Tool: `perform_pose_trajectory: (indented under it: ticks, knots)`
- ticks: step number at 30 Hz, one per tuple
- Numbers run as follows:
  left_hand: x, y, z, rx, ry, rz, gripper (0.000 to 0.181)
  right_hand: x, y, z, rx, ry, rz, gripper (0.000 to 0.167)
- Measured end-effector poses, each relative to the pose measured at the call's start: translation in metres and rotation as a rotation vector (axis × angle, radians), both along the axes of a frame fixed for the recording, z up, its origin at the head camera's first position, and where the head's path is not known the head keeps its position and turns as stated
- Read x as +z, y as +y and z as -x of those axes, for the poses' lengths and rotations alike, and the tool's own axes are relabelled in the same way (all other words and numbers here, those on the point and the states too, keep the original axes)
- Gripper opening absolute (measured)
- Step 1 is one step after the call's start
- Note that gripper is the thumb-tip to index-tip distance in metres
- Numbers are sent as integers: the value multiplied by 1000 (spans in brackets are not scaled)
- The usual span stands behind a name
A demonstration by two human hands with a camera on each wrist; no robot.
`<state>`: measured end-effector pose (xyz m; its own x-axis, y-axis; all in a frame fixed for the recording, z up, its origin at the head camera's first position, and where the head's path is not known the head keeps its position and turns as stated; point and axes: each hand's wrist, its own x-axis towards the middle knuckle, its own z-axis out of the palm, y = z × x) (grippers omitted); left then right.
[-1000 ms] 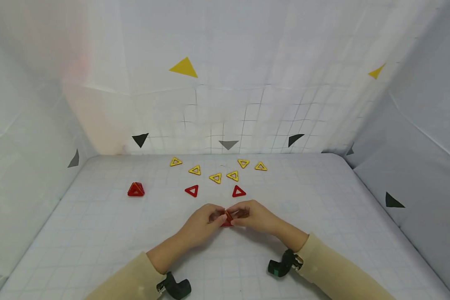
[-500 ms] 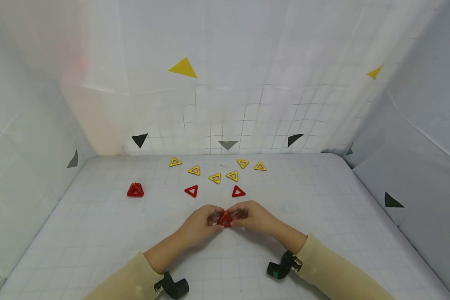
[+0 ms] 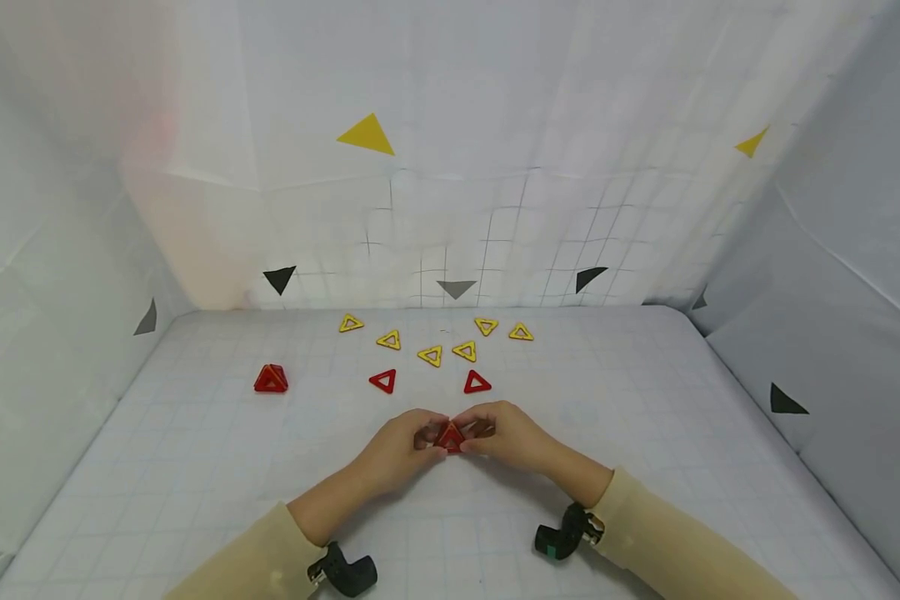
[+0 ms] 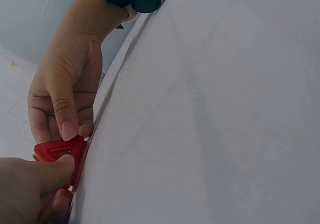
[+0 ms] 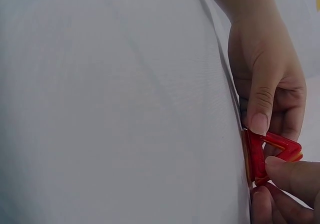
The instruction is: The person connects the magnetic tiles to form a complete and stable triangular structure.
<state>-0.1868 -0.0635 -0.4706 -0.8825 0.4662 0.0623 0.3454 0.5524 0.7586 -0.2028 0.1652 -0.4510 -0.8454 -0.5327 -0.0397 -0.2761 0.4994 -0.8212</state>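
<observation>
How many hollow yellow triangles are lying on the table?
6. Left to right in the head view: first triangle, far back; second triangle, nearer; third triangle and fourth triangle, nearest; fifth triangle, farther back; rightmost triangle. None looks hidden.

the head view is bright, both wrist views dimmer.

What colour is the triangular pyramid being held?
The pyramid is red, partly orange, clearest in the right wrist view.
</observation>
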Motion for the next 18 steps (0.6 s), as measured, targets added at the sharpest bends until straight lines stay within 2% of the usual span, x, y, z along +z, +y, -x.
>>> perform_pose_trajectory:
  ticks: [8,18]
  knots:
    - [1,0,-1,4,4,26,44,-1,-2,0,1,13,2,30]
    - [7,-1,-4,1,-5,5,42,0,-6,0,-27,-18,11,29]
